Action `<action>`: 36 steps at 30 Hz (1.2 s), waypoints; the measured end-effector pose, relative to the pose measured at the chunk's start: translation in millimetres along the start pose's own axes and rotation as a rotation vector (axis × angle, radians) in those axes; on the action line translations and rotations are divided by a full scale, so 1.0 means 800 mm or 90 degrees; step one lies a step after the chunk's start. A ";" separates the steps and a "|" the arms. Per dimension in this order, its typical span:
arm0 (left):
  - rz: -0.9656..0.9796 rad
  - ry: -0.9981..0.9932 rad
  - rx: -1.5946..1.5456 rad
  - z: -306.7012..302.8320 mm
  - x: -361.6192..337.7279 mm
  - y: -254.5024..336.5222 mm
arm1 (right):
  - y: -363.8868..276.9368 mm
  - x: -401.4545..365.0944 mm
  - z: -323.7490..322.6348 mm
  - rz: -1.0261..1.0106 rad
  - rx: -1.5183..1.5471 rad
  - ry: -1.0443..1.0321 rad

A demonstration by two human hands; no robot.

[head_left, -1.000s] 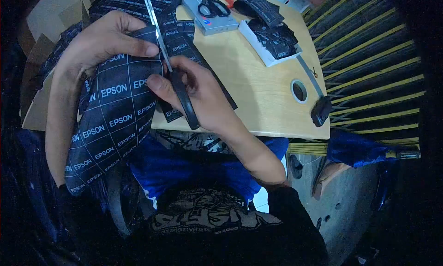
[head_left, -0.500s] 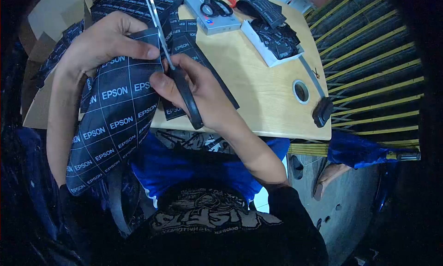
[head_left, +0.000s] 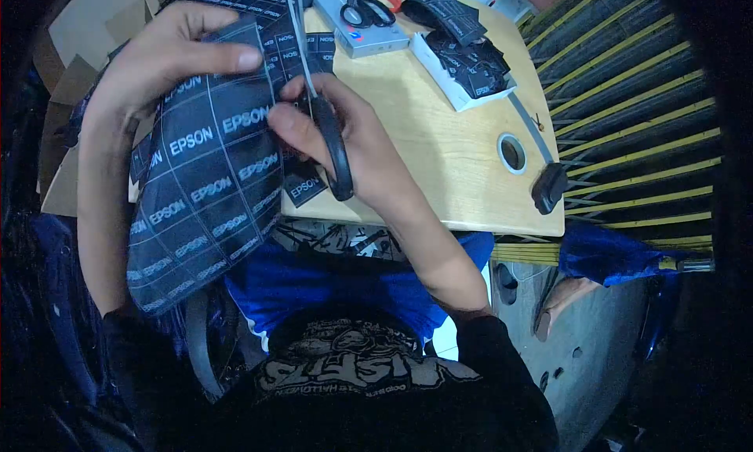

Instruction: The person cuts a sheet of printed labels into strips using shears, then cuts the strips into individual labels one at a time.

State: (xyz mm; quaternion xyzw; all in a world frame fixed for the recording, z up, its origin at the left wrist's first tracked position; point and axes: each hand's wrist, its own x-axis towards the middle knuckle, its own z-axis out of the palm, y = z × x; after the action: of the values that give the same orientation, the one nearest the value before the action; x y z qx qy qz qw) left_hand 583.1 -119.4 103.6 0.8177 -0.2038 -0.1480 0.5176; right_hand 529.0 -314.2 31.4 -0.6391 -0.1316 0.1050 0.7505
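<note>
My left hand pinches the upper edge of a black sheet printed with EPSON in a white grid, thumb on the near face. The sheet hangs down in front of my left forearm, past the table's front edge. My right hand is closed around the black handles of a pair of scissors. Their blades point upward and look nearly together, just right of the sheet's right edge. More dark EPSON-printed material lies on the table behind and below the scissors.
On the wooden table stand a grey box with black-handled scissors on it and a white box of EPSON-printed pieces. A tape roll and a black object sit near the right edge. Cardboard stands at left.
The scissors and my right hand have shifted slightly right. My left hand has risen and gone a little left, and the sheet's lower end has swung to the right and up.
</note>
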 end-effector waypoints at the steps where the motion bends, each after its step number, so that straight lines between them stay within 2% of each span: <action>1: 0.054 0.019 -0.025 -0.002 0.003 0.001 | 0.002 0.000 0.001 -0.044 -0.009 -0.014; 2: 0.106 0.037 -0.049 -0.005 0.006 0.001 | 0.001 0.000 0.004 -0.086 -0.015 -0.027; 4: 0.074 0.004 -0.016 -0.015 0.013 0.007 | -0.005 -0.008 0.004 -0.045 -0.011 -0.043; 6: 0.078 0.139 0.161 -0.010 0.019 0.016 | 0.001 -0.012 0.002 -0.076 0.040 -0.025; 7: 0.037 0.196 0.241 -0.007 0.021 0.017 | 0.011 -0.013 -0.002 -0.093 0.061 0.002; 8: 0.033 0.201 0.243 0.002 0.026 0.023 | 0.010 -0.014 -0.007 -0.093 0.064 -0.004; 10: 0.060 0.325 0.260 0.018 0.036 0.034 | 0.006 -0.017 -0.019 -0.063 0.029 0.089; 11: 0.286 0.133 0.634 -0.011 0.008 0.030 | 0.012 -0.015 -0.024 -0.095 0.012 0.137; 12: 0.408 0.498 0.629 0.023 0.027 -0.008 | 0.011 -0.015 -0.028 -0.097 0.011 0.134; 13: 0.411 0.543 0.602 0.053 0.002 0.000 | 0.009 -0.016 -0.032 -0.059 0.008 0.167; 14: 0.284 0.444 0.455 0.080 -0.033 0.018 | 0.007 -0.017 -0.036 -0.020 0.005 0.201; 15: 0.146 0.371 0.424 0.113 -0.071 0.026 | 0.013 -0.015 -0.044 -0.061 -0.048 0.205; 16: 0.130 0.223 0.150 0.137 -0.092 0.015 | 0.012 -0.016 -0.049 -0.059 -0.048 0.204; 17: 0.070 0.049 0.222 0.149 -0.108 0.019 | 0.010 -0.017 -0.052 -0.043 -0.026 0.216; 18: 0.075 0.026 0.118 0.170 -0.117 0.012 | 0.006 -0.018 -0.055 -0.025 -0.004 0.227; 19: -0.085 -0.089 -0.005 0.183 -0.118 0.004 | 0.001 -0.019 -0.058 -0.021 -0.019 0.228; 20: -0.088 -0.085 -0.006 0.199 -0.122 -0.011 | 0.005 -0.017 -0.061 -0.027 -0.062 0.219; 22: -0.067 0.085 -0.262 0.243 -0.115 -0.039 | -0.003 -0.021 -0.065 -0.038 -0.142 0.215; 23: -0.066 0.090 -0.262 0.254 -0.114 -0.053 | -0.005 -0.025 -0.059 -0.040 -0.143 0.211; 25: -0.030 0.171 -0.641 0.273 -0.109 -0.063 | -0.014 -0.037 -0.054 0.025 -0.223 0.213; 26: -0.027 0.171 -0.639 0.281 -0.103 -0.062 | -0.014 -0.040 -0.056 0.022 -0.222 0.213; 28: 0.049 0.317 -0.844 0.294 -0.097 -0.058 | -0.013 -0.048 -0.058 0.049 -0.321 0.194; 29: 0.051 0.311 -0.890 0.292 -0.092 -0.057 | -0.011 -0.048 -0.059 0.056 -0.290 0.187; 32: 0.006 0.282 -0.812 0.280 -0.086 -0.057 | -0.020 -0.054 -0.063 0.100 -0.321 0.162; 33: -0.070 0.308 -0.794 0.277 -0.082 -0.049 | -0.018 -0.055 -0.064 0.102 -0.320 0.163; 34: -0.071 0.306 -0.793 0.273 -0.081 -0.045 | -0.016 -0.057 -0.065 0.080 -0.301 0.148; 36: -0.142 0.305 -0.649 0.270 -0.078 -0.042 | -0.013 -0.061 -0.067 0.058 -0.280 0.139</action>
State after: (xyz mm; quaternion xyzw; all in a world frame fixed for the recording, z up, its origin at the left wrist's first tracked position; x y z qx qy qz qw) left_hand 437.1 -246.4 -15.8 0.4918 0.1039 -0.0917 0.8596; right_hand 501.0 -382.0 30.7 -0.7999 -0.0408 0.0376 0.5976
